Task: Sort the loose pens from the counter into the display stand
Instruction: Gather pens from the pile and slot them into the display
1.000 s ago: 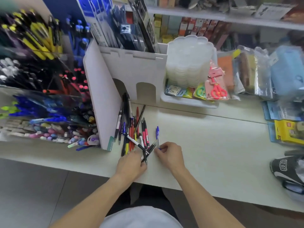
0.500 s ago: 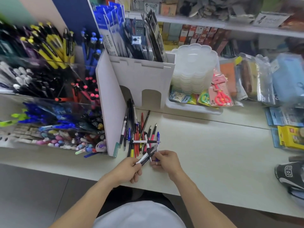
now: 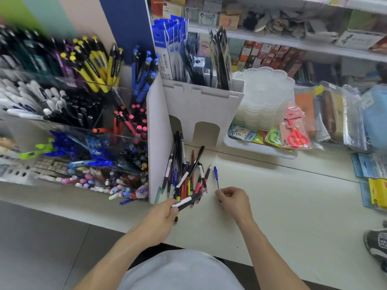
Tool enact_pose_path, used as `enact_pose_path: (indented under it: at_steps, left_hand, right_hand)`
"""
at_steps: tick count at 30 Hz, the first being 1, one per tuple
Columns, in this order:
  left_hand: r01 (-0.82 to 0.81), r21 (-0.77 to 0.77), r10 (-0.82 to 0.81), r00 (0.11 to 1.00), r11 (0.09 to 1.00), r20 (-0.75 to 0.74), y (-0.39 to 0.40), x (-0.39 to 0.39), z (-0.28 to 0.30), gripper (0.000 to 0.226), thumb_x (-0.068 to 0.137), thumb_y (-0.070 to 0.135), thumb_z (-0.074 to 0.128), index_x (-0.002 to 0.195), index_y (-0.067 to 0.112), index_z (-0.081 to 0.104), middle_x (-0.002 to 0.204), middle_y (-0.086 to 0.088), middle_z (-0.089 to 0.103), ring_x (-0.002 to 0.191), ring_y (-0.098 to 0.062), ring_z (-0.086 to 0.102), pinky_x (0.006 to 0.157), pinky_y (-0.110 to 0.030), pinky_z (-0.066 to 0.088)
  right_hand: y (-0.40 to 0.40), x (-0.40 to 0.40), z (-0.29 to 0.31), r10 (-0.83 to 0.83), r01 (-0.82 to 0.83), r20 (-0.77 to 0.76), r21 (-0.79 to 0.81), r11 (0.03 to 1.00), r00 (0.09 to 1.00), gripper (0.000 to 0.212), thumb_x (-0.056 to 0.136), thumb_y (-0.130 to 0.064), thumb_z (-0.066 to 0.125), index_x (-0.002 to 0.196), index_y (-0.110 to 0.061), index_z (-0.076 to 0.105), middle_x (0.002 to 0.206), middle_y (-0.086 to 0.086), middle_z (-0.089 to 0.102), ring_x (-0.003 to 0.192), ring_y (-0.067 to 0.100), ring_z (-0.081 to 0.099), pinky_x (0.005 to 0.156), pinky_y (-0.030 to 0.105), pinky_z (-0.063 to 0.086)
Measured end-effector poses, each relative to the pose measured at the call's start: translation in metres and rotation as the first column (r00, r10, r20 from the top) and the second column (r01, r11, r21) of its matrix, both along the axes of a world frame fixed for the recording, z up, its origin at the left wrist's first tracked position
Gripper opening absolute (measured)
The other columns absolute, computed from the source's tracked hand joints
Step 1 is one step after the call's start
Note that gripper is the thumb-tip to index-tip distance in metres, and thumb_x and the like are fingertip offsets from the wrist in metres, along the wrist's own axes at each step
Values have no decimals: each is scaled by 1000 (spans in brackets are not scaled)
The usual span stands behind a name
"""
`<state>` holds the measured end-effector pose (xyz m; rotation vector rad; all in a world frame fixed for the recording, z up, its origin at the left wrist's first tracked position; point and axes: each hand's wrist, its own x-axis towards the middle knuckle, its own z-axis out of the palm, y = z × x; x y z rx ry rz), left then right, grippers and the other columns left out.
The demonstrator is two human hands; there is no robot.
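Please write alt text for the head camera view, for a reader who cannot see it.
Over a pale counter, the left hand grips a white-and-black pen and the right hand pinches a thin blue-capped pen. A pile of loose pens lies beside a full display stand.

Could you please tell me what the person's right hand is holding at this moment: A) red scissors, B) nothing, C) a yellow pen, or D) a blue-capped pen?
D: the right hand pinches the lower end of a thin blue-capped pen, apart from the pile; the left hand holds a white-and-black pen.
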<state>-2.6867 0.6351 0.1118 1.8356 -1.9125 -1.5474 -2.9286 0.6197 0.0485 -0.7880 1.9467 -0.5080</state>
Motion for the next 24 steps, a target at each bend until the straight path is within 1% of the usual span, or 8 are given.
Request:
enact_pose_path:
  at_steps: [4, 7, 11, 13, 14, 16, 21, 24]
  left_hand:
    - [-174, -68, 168, 981, 982, -95, 3, -17, 3, 19, 107, 27, 37, 99, 28, 54, 68, 4, 49, 57, -9, 42, 53, -25, 34]
    - [-300, -185, 287, 954, 936, -90, -5, -29, -12, 17, 107, 21, 38, 100, 22, 54, 77, -2, 53, 65, -14, 47, 58, -27, 37]
    - [-322, -310, 358, 931, 895, 66, -24, -49, -34, 19, 105, 19, 41, 112, 14, 58, 95, -1, 54, 83, -21, 53, 72, -32, 45]
    - [-224, -398, 335, 912, 890, 235, -30, -56, -42, 25, 101, 22, 48, 121, 13, 59, 110, -2, 55, 99, -19, 50, 88, -33, 42]
    - [-144, -421, 301, 893, 896, 334, -32, -60, -46, 31, 99, 26, 50, 126, 13, 57, 117, -4, 54, 107, -20, 48, 95, -35, 39]
    - [-18, -395, 219, 856, 918, 469, -38, -67, -50, 46, 96, 33, 53, 137, 12, 48, 131, -8, 48, 121, -24, 44, 103, -39, 35]
    - [-100, -318, 229, 886, 943, 403, -61, -78, -61, 63, 93, 39, 62, 142, 7, 40, 139, -10, 47, 128, -26, 40, 106, -38, 41]
    - [-189, -267, 276, 899, 945, 341, -66, -78, -65, 68, 89, 39, 68, 142, 6, 40, 135, -11, 52, 127, -27, 47, 105, -41, 43]
  right_hand:
    - [-2, -3, -6, 38, -38, -28, 4, 999, 999, 9, 83, -30, 71, 82, -22, 76, 70, -4, 75, 69, 14, 70, 58, 24, 48]
    - [-4, -4, -13, 90, -90, -57, 8, 996, 994, 11, 81, -32, 72, 80, -21, 74, 69, -5, 75, 70, 14, 71, 63, 28, 57]
    - [-12, -5, -13, 143, -166, -206, -101, 981, 968, 31, 83, -41, 72, 102, -17, 67, 91, -1, 73, 87, 20, 68, 77, 31, 54]
    - [-20, -3, -11, 130, -172, -233, -171, 970, 964, 41, 84, -41, 75, 116, -17, 63, 101, 3, 65, 91, 24, 64, 77, 30, 48]
    - [-24, 0, -11, 134, -180, -230, -194, 964, 964, 38, 84, -40, 76, 111, -17, 62, 98, 4, 62, 88, 25, 62, 72, 28, 44]
    - [-33, 8, -11, 159, -203, -214, -201, 958, 964, 29, 83, -36, 76, 96, -16, 60, 90, 2, 61, 81, 24, 59, 65, 26, 38]
    - [-39, 23, -7, 147, -149, -23, -161, 976, 989, 32, 88, -16, 72, 118, -7, 68, 95, -3, 67, 88, 16, 63, 80, 20, 46]
    - [-34, 27, -11, 101, -94, 42, -135, 986, 994, 24, 85, -16, 75, 107, -8, 72, 88, -4, 71, 84, 15, 69, 87, 36, 59]
